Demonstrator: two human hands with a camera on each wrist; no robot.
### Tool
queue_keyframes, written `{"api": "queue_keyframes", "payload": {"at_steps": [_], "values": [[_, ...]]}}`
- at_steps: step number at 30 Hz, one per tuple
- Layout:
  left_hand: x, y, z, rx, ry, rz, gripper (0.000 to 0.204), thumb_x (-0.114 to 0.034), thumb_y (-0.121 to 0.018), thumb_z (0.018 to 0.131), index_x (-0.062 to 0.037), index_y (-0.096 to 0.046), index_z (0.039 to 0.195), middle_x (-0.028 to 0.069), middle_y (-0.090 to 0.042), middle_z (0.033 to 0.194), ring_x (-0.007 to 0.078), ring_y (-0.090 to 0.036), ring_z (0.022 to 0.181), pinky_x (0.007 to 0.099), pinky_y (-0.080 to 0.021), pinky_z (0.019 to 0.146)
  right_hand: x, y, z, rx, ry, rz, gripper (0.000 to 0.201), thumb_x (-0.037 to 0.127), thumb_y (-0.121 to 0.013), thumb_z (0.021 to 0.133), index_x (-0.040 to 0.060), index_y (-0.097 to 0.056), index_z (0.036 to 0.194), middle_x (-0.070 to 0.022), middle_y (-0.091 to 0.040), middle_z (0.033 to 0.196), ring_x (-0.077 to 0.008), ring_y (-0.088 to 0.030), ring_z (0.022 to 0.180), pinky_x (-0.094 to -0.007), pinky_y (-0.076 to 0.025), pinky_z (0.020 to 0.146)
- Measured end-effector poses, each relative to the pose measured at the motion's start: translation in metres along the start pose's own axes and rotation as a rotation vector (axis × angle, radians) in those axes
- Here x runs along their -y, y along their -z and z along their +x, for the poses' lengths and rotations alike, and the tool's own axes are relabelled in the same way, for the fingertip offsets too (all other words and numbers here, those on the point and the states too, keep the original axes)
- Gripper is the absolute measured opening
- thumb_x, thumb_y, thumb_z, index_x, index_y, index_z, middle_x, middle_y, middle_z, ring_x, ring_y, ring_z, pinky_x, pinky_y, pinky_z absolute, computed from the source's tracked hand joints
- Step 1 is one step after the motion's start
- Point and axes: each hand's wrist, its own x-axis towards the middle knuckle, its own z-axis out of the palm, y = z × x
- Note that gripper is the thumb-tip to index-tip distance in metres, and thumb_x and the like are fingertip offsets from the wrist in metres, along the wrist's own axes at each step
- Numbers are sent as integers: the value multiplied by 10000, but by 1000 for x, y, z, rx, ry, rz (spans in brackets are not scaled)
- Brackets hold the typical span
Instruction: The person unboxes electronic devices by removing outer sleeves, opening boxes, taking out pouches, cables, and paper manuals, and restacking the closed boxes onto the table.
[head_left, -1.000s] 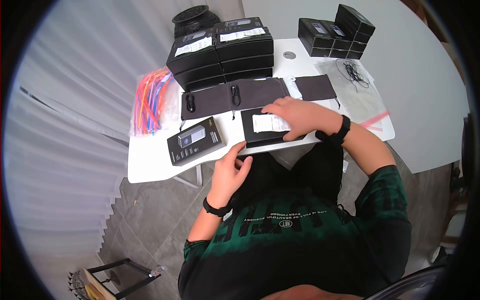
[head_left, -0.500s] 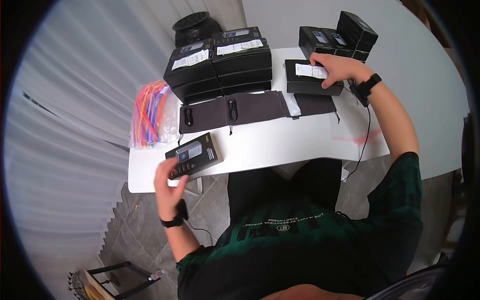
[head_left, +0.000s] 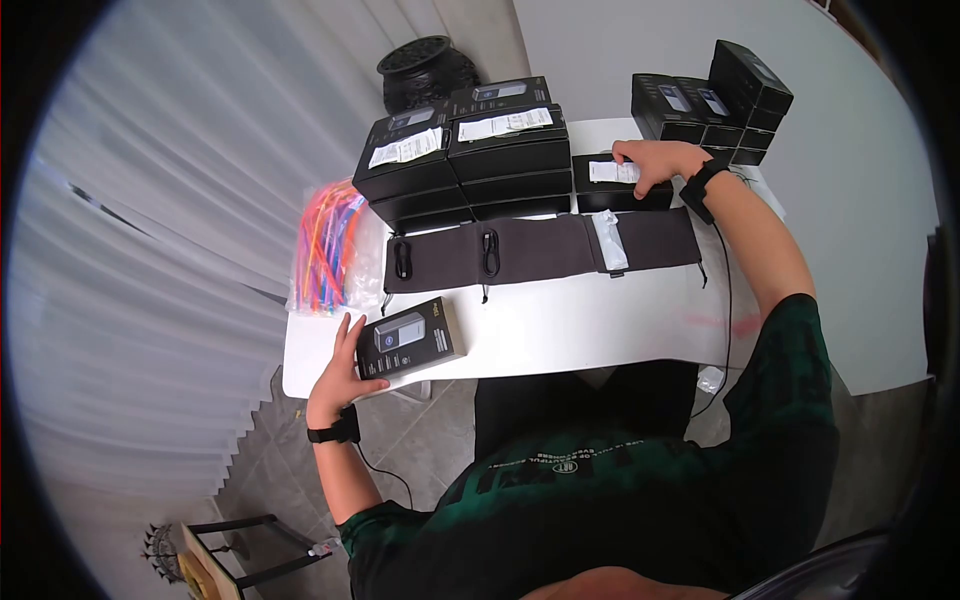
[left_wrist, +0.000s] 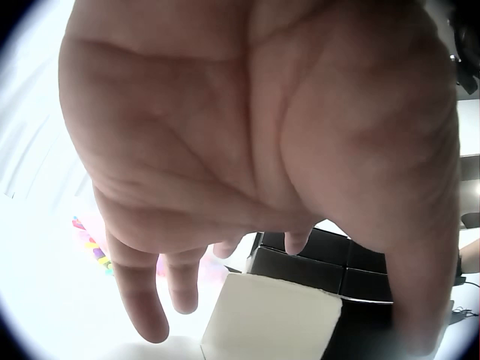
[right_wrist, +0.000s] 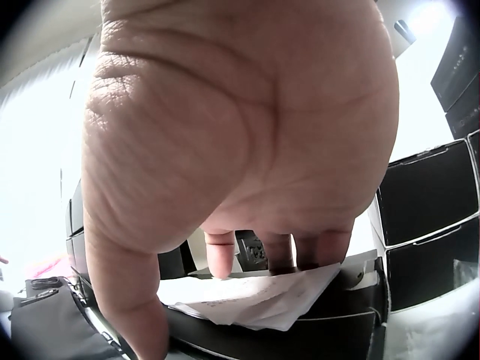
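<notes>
At the back of the table my right hand [head_left: 662, 165] grips a black box [head_left: 625, 196], thumb on its near side and fingers over the far side. A white paper slip [right_wrist: 259, 298] lies on that box's top under the palm. My left hand [head_left: 343, 377] is spread around the left end of another black box [head_left: 408, 338] at the near left, its fingers fairly straight. This box has a device pictured on top; its pale end [left_wrist: 271, 319] shows below the palm in the left wrist view. Dark grey drawstring pouches [head_left: 545, 250] lie in a row between the hands.
A large stack of black boxes [head_left: 512, 150] stands left of the gripped box, a smaller stack [head_left: 690, 115] at the back right. Two coiled black cables [head_left: 490, 254] and a white packet [head_left: 609, 240] lie on the pouches. A bag of colourful strips [head_left: 330, 245] sits at far left.
My right hand has carried the slip-topped box from the near edge to the back, between the stacks. My left hand has moved left to the other box's end.
</notes>
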Motion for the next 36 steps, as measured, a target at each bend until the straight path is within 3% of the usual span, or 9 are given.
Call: {"api": "queue_keyframes", "payload": {"at_steps": [8,10,11,14,21,26,30,34,36], "values": [[-12,1,15,39,-207,49,1081,-60,-914,517,-43,-459,1497,171,-461,1473,337,-456,1403,397,-376,1186,2,-5,-10,-19,0,-79,731,256,-885,662,102,-470,1245,-171,-601,1219,-348,-592,1100,-441,-463,923],[-24,0,15,23,-237,71,1042,-77,-914,526,-48,-486,1476,169,-468,1464,341,-470,1391,397,-390,1171,-4,-11,-24,-399,235,-90,694,271,-857,718,112,-472,1273,-153,-580,1302,-347,-573,1162,-443,-443,966],[-37,-2,13,0,-264,88,1003,-94,-914,536,-53,-514,1454,167,-475,1456,345,-484,1379,398,-404,1157,30,4,-48,-351,95,26,596,234,-818,777,107,-493,1261,-140,-553,1368,-336,-539,1265,-426,-430,1041],[-95,-19,18,12,-362,139,925,-131,-914,559,-70,-562,1413,171,-479,1445,363,-524,1338,403,-443,1116,85,-11,-89,-479,419,261,477,136,-785,800,105,-557,1218,-134,-517,1455,-334,-480,1382,-420,-359,1181],[-189,-106,49,32,-610,214,775,-281,-918,632,-151,-603,1328,175,-474,1418,403,-697,1006,437,-591,848,198,-72,-157,-360,621,-115,637,327,-897,720,104,-606,1240,-253,-427,1540,-426,-444,1396,-525,-377,1105],[-204,-127,57,42,-662,179,811,-276,-914,655,-153,-581,1385,198,-439,1458,396,-701,996,441,-595,860,184,-61,-174,-287,491,-162,673,218,-873,675,54,-572,1254,-272,-508,1411,-429,-510,1279,-471,-474,1029],[-172,-115,54,-160,-713,-47,837,-222,-869,720,-68,-509,1460,153,-468,1457,230,-643,992,316,-521,746,125,9,-188,-492,424,-217,681,119,-820,652,92,-532,1267,-177,-541,1291,-389,-545,1199,-440,-494,1010],[-103,-122,44,4,-381,-45,547,-197,-788,834,-20,-609,1319,143,-598,1178,204,-567,726,317,-481,649,62,78,-163,-512,10,40,701,70,-783,626,87,-466,1251,-162,-521,1303,-350,-536,1216,-393,-469,1011],[-80,-125,34,43,-295,24,462,-188,-783,842,-16,-646,1248,113,-602,1074,167,-524,665,305,-469,625,19,87,-111,-552,115,-16,715,77,-792,628,85,-464,1263,-158,-531,1269,-334,-556,1154,-395,-490,963]]}}
